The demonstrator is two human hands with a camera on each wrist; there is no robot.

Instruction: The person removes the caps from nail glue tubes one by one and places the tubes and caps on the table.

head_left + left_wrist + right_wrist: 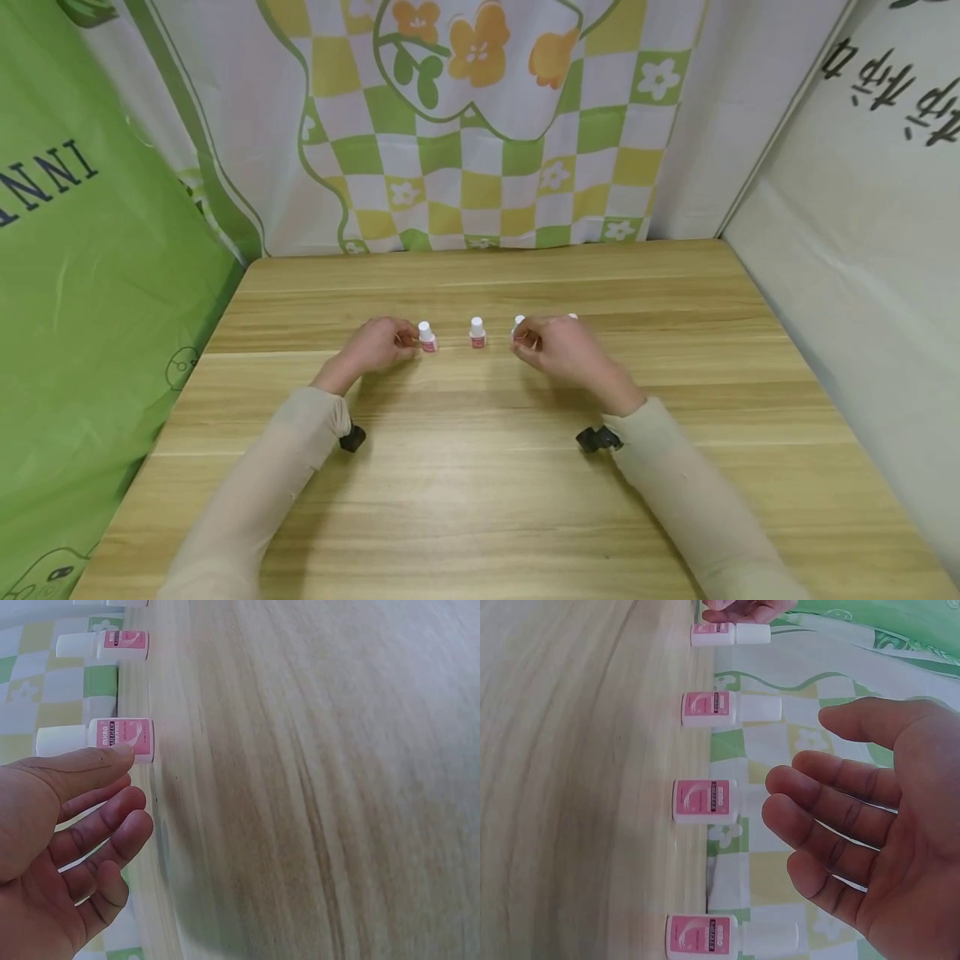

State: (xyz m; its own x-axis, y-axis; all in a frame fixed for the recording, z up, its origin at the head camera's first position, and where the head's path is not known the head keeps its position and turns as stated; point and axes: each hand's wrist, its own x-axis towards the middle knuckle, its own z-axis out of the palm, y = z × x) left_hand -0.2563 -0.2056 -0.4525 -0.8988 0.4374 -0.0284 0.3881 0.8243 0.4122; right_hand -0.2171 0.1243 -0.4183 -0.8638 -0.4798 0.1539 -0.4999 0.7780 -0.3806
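Several small white bottles with pink labels stand upright in a row. At the left end is one bottle (428, 337), and my left hand (381, 343) is right beside it. In the left wrist view, the thumb crosses the front of that bottle (121, 733) while the other fingers are loosely bent; contact is hard to tell. A second bottle (477, 333) stands between the hands. My right hand (562, 346) is at the third bottle (518, 322), partly covering it. The right wrist view shows its fingers loosely bent, with nothing held. Behind this hand, only the cap of the rightmost bottle (573, 316) shows.
The bottles stand on a wood-grain table (480, 500), toward its far side. A checked floral curtain (480, 192) hangs behind. Green cloth (112, 292) borders the left side and pale cloth (847, 250) the right. Black wrist devices (598, 439) are on both sleeves.
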